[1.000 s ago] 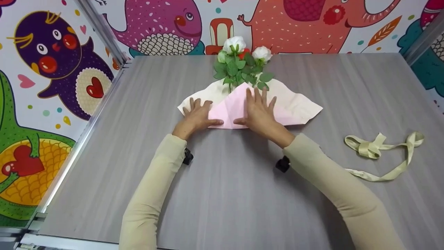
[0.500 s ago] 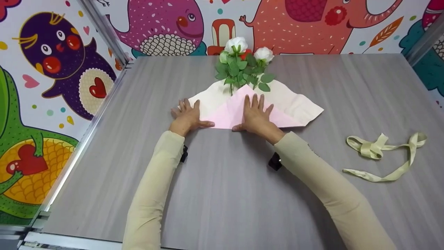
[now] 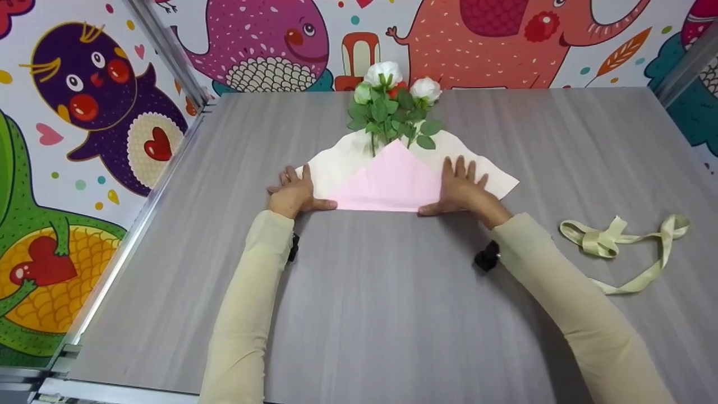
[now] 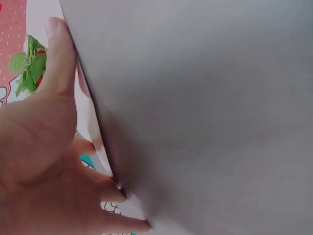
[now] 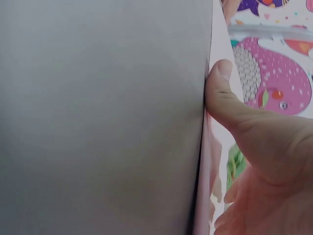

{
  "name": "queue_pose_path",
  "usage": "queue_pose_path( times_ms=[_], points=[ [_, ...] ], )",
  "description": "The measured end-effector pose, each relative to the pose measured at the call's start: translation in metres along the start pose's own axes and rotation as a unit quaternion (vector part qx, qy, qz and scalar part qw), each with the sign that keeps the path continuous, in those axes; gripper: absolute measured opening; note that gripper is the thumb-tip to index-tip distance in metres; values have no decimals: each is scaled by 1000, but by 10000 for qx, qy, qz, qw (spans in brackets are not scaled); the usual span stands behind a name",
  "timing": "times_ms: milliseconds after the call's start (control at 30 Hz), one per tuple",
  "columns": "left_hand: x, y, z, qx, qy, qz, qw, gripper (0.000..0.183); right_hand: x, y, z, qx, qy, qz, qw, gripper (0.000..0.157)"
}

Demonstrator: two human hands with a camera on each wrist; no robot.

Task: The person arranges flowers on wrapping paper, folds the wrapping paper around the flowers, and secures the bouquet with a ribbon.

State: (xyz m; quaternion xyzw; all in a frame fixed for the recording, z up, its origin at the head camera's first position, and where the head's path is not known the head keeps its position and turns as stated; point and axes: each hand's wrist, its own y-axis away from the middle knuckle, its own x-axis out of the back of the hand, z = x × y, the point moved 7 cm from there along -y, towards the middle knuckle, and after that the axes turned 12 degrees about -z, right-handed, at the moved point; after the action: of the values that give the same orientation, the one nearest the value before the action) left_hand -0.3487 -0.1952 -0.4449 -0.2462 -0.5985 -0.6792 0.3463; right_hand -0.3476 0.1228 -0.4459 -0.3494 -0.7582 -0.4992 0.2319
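Note:
A sheet of wrapping paper (image 3: 392,179), cream with a pink flap folded up into a point, lies on the table. White roses (image 3: 383,76) with green leaves rest on its upper part, a bit of red showing behind them. My left hand (image 3: 293,193) presses the paper's left end with fingers spread, its thumb along the folded front edge. Toward the right end, my right hand (image 3: 461,188) lies flat with spread fingers, thumb at the same fold. In the right wrist view the right thumb (image 5: 223,93) sits right on the paper's edge.
A loose pale-green ribbon (image 3: 600,241), partly looped, lies on the grey table (image 3: 370,308) at the right. Behind the table stands a wall (image 3: 482,50) with cartoon animals. A metal rail (image 3: 120,235) runs along the left edge.
My right hand has slid right along the fold from the middle of the paper. The left hand has moved outward to the left end. The pink flap now lies flatter.

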Motion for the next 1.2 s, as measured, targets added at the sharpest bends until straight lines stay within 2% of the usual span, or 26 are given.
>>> queue_pose_path(
  times_ms=[367, 500, 700, 833, 933, 1000, 1100, 1200],
  points=[
    [-3, 2, -5, -37, 383, 164, 9991, 126, 17, 19, 66, -514, 187, -2, 9985, 140],
    [-4, 3, -7, -10, 486, 165, 9987, 128, 20, 23, 82, -615, 268, -6, 9977, 138],
    [3, 2, 0, -48, 536, 261, 9982, 133, 29, 37, 96, -746, 364, 328, 9960, 138],
    [5, 1, 1, 4, 576, 221, 9981, 134, 32, 42, 83, -767, 317, 560, 9950, 139],
    [5, 0, 1, 46, 586, 186, 9981, 131, 32, 44, 64, -704, 525, 734, 9934, 132],
    [4, -1, 1, 61, 599, 169, 9980, 130, 31, 46, 47, -532, 738, 840, 9923, 116],
    [2, 0, 1, 89, 641, 128, 9978, 128, 26, 46, 19, -97, 825, 852, 9929, 108],
    [2, 1, 0, 84, 737, 100, 9972, 129, 18, 43, -10, 285, 647, 671, 9952, 104]
  ],
)
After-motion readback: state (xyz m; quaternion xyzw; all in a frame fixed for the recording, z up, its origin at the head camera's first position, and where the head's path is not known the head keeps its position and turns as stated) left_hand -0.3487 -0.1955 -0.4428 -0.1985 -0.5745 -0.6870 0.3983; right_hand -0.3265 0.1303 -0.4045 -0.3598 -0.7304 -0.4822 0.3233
